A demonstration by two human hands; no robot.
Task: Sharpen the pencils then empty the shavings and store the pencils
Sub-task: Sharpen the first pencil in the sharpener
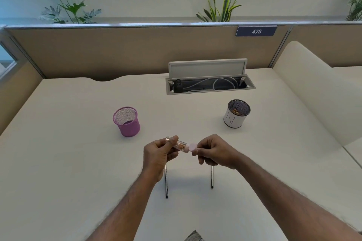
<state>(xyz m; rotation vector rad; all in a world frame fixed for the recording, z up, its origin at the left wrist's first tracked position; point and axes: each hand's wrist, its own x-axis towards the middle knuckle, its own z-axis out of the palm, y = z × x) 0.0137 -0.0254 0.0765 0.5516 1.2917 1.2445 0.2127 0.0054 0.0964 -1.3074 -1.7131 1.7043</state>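
Note:
My left hand (159, 152) grips a clear tube sharpener (179, 145) with brown shavings inside, held above the desk. My right hand (212, 151) pinches its pink cap end (191, 147). Two dark pencils lie on the desk below the hands: one pencil (166, 183) under my left wrist, the other pencil (212, 178) under my right hand. Both are partly hidden by the hands. A purple mesh cup (128, 122) stands at the left. At the right, a white cup with a dark mesh rim (236, 114) holds some shavings.
An open cable tray (209, 84) with white cables sits at the back of the white desk (78, 162). Beige partition walls border the desk at the back and sides. A dark patterned object (194, 236) shows at the bottom edge.

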